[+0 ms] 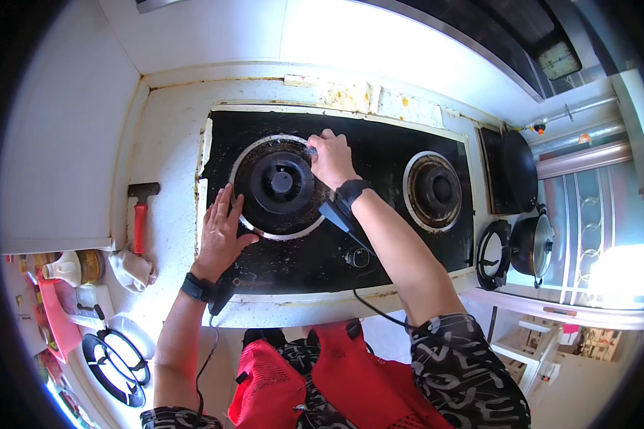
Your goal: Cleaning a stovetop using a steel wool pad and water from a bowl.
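Observation:
A black glass gas cooktop (375, 155) lies before me, with a sooty left burner (282, 182) and a stained right burner (440, 190). My right hand (333, 158) is closed around a small metallic scouring pad (312, 151), pressed at the upper right of the left burner's metal ring. My left hand (222, 230) rests flat with fingers apart on the cooktop, its fingertips at the ring's left edge. Both wrists wear dark bands with cabled devices. Brownish residue marks the glass and the ring area.
A red-handled scraper (140, 220) and a crumpled cloth (132, 270) lie at the left. Black pan supports (115, 364) stand at the lower left. To the right are a dark wok (518, 171), another pan support (491, 256) and a glass-lidded pot (531, 244). A control knob (358, 258) sits near the front edge.

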The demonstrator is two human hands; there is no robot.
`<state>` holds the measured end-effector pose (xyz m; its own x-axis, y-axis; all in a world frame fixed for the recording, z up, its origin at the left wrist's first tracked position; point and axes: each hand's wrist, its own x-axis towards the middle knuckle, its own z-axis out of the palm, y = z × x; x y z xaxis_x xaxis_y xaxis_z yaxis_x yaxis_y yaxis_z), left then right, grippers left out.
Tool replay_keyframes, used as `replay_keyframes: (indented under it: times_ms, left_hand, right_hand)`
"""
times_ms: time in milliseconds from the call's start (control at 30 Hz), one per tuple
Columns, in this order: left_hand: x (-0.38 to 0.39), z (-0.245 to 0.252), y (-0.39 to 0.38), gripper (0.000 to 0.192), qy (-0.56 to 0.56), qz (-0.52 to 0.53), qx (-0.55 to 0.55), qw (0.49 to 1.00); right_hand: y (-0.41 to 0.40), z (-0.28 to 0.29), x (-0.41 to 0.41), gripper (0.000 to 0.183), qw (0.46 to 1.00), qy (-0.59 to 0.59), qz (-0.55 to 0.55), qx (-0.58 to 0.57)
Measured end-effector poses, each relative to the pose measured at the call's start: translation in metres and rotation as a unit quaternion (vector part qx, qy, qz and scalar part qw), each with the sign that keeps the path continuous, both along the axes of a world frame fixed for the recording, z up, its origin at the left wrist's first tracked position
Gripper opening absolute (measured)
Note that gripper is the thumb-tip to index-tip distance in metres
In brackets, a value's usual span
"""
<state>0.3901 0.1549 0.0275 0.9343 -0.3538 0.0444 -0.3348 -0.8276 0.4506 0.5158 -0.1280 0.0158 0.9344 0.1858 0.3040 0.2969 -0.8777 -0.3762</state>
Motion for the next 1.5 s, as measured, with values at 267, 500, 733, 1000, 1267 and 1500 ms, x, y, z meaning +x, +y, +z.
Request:
replay_keyframes:
  times_ms: [267,500,733,1000,1267,1500]
  left_hand:
    - [-0.005,-0.005,0.01,0.091,-0.002,0.028,-0.012,1.0]
    - [-0.001,0.001,0.002,0.091,-0.007,0.006,-0.027,1.0]
    - [-0.005,-0.003,0.013,0.089,0.001,0.014,-0.024,1.0]
    - [-0.004,-0.005,0.007,0.089,-0.007,0.02,-0.041,0.999]
    - [-0.005,-0.003,0.009,0.088,0.01,0.024,-0.044,0.999]
    - [-0.004,-0.002,0.013,0.088,0.002,0.025,-0.054,0.998]
  right_hand:
    - [-0.02,0.017,-0.06,0.028,0.979,0.189,0.079,-0.019]
    - [0.0,0.002,0.033,0.024,0.994,0.045,0.093,-0.045]
    - [-0.033,0.016,-0.014,0.024,0.978,0.164,0.126,0.011]
    - [-0.01,0.007,0.041,0.025,0.985,0.097,0.144,-0.011]
    - [0.007,0.013,0.043,0.027,0.985,0.051,0.162,-0.015]
    - [0.004,0.023,0.054,0.025,0.968,0.142,0.202,-0.044]
